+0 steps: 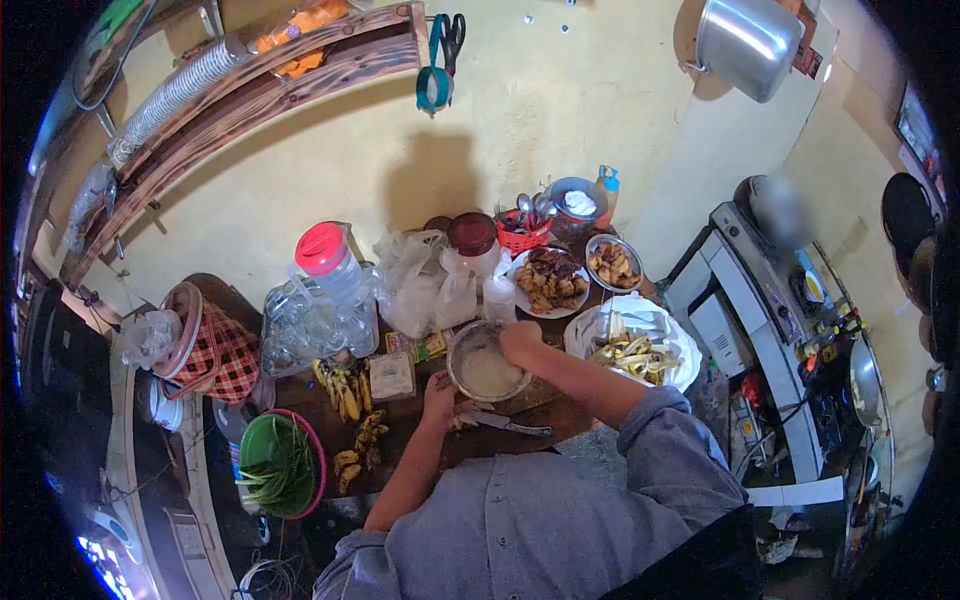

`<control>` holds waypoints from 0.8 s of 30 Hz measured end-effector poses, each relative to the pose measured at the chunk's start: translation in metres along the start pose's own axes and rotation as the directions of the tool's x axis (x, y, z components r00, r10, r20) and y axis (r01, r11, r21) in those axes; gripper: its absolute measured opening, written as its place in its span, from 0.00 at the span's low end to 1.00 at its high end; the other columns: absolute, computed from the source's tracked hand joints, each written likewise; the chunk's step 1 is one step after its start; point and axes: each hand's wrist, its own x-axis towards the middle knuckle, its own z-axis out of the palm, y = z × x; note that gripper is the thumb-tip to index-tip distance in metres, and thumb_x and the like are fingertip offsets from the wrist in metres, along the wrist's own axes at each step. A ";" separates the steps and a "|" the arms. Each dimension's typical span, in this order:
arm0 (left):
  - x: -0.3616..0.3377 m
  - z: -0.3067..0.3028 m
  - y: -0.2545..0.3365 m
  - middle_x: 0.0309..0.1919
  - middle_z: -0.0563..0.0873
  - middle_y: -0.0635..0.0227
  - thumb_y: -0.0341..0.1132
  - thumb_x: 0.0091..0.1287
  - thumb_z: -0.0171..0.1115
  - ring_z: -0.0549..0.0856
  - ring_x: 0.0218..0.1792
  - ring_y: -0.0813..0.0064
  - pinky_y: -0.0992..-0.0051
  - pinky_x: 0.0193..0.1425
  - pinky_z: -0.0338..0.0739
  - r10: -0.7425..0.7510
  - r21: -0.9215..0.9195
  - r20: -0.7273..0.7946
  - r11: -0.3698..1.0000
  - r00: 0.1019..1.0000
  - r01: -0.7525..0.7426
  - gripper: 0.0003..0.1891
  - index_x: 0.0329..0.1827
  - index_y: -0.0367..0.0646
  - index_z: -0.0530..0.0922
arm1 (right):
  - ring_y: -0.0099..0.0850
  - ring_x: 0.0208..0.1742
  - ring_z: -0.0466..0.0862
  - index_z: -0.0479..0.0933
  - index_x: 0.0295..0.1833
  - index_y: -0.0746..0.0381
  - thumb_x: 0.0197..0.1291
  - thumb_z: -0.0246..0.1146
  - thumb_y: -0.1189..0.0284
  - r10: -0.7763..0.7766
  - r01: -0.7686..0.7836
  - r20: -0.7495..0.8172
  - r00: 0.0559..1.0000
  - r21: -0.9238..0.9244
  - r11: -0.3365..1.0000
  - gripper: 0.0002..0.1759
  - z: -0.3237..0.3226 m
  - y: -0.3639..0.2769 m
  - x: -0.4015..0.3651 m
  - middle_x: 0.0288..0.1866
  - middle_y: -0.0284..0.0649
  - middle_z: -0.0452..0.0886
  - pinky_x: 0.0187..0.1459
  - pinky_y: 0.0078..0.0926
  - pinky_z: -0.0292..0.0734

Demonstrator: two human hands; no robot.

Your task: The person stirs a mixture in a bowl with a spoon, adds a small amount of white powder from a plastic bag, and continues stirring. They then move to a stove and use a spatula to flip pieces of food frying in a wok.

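In the person's grip is one mixing bowl (488, 397); just nearer the body, one knife (510, 425); beyond the grip, one plate (552, 313) and one serving bowl (625, 288) of browned food.

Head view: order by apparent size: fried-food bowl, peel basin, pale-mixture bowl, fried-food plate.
1. Peel basin
2. Pale-mixture bowl and fried-food plate: too close to rank; the right hand overlaps the bowl.
3. Fried-food bowl
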 end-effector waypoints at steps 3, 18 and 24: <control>0.011 -0.009 -0.011 0.45 0.73 0.51 0.22 0.58 0.54 0.81 0.39 0.58 0.59 0.34 0.82 0.074 -0.005 0.024 0.997 0.997 -0.074 0.23 0.54 0.42 0.57 | 0.38 0.40 0.81 0.81 0.33 0.61 0.43 0.60 0.72 -0.039 0.014 0.130 0.991 0.183 0.983 0.09 0.004 0.000 0.001 0.34 0.46 0.81 0.39 0.39 0.76; 0.000 -0.002 -0.002 0.46 0.72 0.63 0.23 0.58 0.53 0.77 0.43 0.66 0.61 0.35 0.82 0.027 -0.003 0.019 1.000 0.999 -0.027 0.20 0.52 0.47 0.61 | 0.38 0.34 0.83 0.80 0.25 0.61 0.44 0.59 0.71 0.105 -0.057 -0.289 0.952 0.172 0.984 0.07 0.022 -0.012 0.004 0.29 0.44 0.81 0.33 0.35 0.77; -0.007 0.003 0.005 0.47 0.73 0.62 0.23 0.58 0.52 0.79 0.43 0.64 0.60 0.38 0.81 0.017 0.012 0.011 1.000 1.000 -0.018 0.20 0.52 0.46 0.60 | 0.38 0.31 0.82 0.80 0.25 0.61 0.44 0.58 0.71 -0.016 0.038 -0.175 0.984 0.121 0.992 0.07 0.020 0.004 0.001 0.24 0.44 0.80 0.33 0.36 0.77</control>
